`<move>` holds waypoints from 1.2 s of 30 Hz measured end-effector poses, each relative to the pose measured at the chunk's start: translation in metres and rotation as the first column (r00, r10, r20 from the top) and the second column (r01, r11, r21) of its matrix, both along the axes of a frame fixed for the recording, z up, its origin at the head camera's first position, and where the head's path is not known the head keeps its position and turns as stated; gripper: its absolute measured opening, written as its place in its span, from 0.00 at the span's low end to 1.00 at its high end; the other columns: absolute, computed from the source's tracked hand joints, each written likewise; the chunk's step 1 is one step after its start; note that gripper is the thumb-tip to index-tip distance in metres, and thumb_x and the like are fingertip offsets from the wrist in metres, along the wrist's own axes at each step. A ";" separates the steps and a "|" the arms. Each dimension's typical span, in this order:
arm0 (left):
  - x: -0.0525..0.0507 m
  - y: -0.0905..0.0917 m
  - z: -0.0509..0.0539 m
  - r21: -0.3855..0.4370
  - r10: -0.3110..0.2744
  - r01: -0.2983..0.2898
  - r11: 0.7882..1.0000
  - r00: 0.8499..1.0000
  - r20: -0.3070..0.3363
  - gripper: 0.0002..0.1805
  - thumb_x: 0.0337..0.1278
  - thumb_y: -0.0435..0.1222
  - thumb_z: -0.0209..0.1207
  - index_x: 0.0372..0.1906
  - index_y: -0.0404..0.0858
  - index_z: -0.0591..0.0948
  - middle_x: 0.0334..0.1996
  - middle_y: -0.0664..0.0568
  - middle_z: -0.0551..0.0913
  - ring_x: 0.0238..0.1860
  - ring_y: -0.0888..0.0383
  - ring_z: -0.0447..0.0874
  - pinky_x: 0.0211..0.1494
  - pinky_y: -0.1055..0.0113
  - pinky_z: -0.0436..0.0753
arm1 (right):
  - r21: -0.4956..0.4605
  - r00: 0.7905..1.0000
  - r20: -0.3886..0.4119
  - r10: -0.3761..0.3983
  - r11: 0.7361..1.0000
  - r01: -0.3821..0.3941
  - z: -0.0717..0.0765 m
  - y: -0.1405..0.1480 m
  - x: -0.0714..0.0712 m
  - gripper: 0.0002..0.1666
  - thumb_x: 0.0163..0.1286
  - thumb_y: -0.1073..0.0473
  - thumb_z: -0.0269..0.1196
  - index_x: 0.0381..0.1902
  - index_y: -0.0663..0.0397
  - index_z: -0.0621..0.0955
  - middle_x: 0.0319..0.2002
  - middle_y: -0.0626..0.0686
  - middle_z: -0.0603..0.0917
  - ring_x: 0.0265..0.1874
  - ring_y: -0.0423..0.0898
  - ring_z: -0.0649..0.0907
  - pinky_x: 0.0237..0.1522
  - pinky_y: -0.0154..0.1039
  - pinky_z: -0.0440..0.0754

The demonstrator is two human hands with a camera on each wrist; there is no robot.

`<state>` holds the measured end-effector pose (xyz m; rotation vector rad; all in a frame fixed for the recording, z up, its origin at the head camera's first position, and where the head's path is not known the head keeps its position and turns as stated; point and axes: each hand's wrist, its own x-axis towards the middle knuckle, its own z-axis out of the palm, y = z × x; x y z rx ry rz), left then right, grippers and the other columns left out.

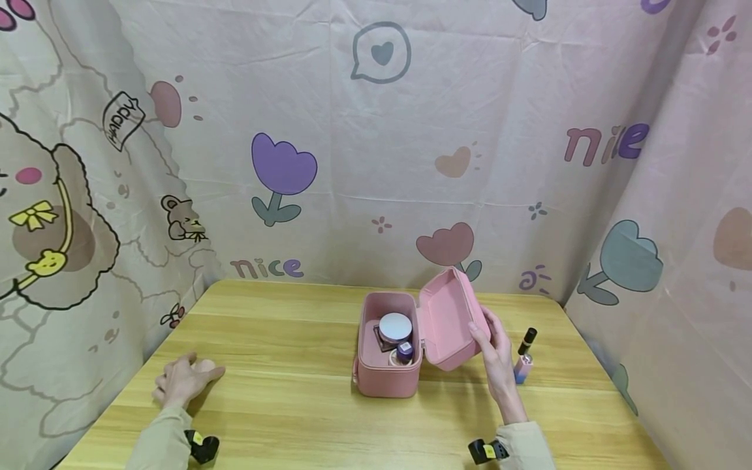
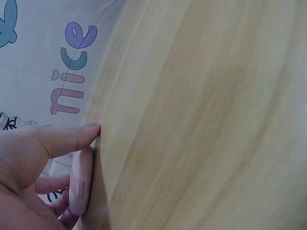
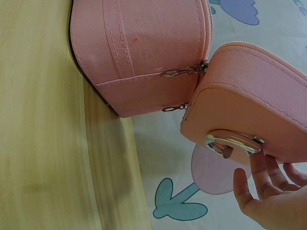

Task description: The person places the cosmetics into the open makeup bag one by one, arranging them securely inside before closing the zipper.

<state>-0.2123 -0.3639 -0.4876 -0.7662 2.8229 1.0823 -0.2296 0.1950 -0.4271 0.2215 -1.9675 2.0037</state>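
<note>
A pink vanity case [image 1: 388,382] stands on the table with its lid [image 1: 449,313] swung out to the right and tilted. My right hand [image 1: 496,349] holds the lid's outer edge, thumb in front, other fingers behind; in the right wrist view fingertips touch the lid beside its metal-trimmed handle [image 3: 235,139]. Inside the case lie a white round compact [image 1: 395,326], a dark square item [image 1: 384,346] partly under it and a purple-lidded jar [image 1: 405,351]. At the left, my left hand [image 1: 182,382] pinches a pale pink, rounded pad [image 2: 81,187], seemingly a powder puff, at the table's surface.
Right of the lid are a black-capped tube [image 1: 527,341] and a small pink-and-blue bottle [image 1: 523,369]. The wooden table [image 1: 276,418] reaches back to a printed curtain [image 1: 352,150], which also runs along both sides. Zip pulls [image 3: 175,73] hang from the case.
</note>
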 end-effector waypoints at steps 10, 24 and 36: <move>0.003 -0.001 0.001 -0.012 -0.042 0.041 0.999 0.998 -0.042 0.47 0.56 0.51 0.64 0.71 0.26 0.60 0.66 0.16 0.53 0.63 0.15 0.50 0.59 0.28 0.56 | 0.003 1.000 -0.005 -0.005 1.000 0.005 -0.001 0.000 0.000 0.29 0.76 0.62 0.53 0.73 0.60 0.66 0.57 0.41 0.77 0.52 0.35 0.81 0.51 0.27 0.82; 0.001 0.001 0.001 -0.069 -0.056 0.044 0.997 0.983 -0.173 0.39 0.56 0.43 0.63 0.66 0.22 0.68 0.64 0.17 0.66 0.61 0.21 0.63 0.63 0.34 0.61 | 0.006 1.000 -0.004 -0.008 1.000 0.008 0.000 0.000 0.000 0.29 0.76 0.62 0.53 0.73 0.60 0.66 0.58 0.43 0.76 0.52 0.35 0.80 0.51 0.27 0.82; -0.004 0.018 0.002 -0.018 -0.033 0.029 0.999 0.968 -0.250 0.37 0.55 0.43 0.65 0.66 0.25 0.72 0.63 0.21 0.71 0.61 0.27 0.69 0.64 0.38 0.71 | 0.007 1.000 -0.003 -0.009 1.000 0.009 0.000 0.000 0.000 0.29 0.77 0.62 0.53 0.73 0.60 0.66 0.58 0.42 0.76 0.52 0.34 0.80 0.51 0.26 0.82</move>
